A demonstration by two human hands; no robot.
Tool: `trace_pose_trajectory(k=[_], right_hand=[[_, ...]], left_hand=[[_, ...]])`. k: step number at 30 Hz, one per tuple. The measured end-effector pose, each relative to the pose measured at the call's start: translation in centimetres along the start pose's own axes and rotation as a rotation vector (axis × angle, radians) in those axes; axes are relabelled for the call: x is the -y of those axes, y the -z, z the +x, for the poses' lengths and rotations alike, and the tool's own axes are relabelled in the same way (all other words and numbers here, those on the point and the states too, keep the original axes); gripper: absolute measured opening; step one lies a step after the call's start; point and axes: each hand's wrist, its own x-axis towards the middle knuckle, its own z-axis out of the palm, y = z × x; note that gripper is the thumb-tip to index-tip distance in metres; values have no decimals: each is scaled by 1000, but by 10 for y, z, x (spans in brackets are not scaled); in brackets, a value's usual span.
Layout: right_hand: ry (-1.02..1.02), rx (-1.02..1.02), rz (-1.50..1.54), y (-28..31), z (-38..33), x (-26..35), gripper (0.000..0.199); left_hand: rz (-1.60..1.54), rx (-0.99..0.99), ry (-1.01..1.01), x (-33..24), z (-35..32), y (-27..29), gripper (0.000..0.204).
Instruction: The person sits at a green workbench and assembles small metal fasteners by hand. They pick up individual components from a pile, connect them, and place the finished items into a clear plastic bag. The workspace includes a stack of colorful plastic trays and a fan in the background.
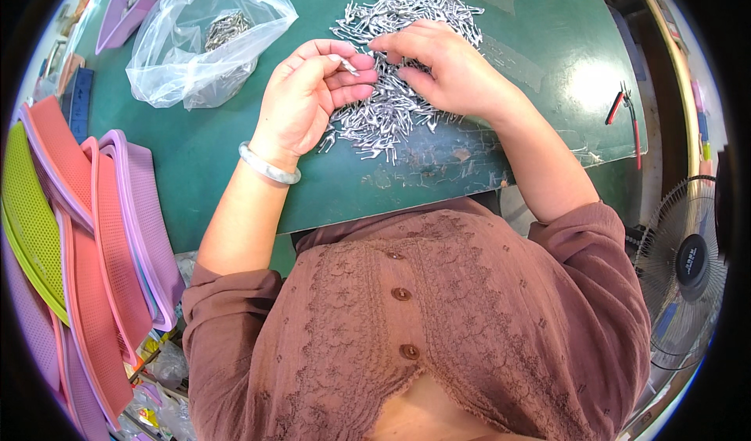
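Head view: I judge picking in hand, the left hand half-curled, pinching at least one small metal piece, the right hand loosely bent, its hold unclear, over the pile inside the near edge of the table, calling for a light fingertip pinch

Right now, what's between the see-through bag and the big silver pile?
In the head view, the left hand, holding a small silver piece, is between the bag and the pile, over the green table.
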Motion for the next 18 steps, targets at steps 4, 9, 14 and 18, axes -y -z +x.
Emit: trace_pose_trajectory(k=[4,9,14,18], right_hand=[[-39,143,39,5,-1,4,43],[-23,142,-18,3,0,6,42],[-118,134,-50,-3,-1,12,42],[-334,152,226,3,0,12,49]], left_hand=[[28,-59,-2,-1,-1,-1,15],[113,-104,-1,2,-2,-2,12],[168,-93,-5,4,-2,-2,11],[247,-88,-24,5,-3,-3,13]])
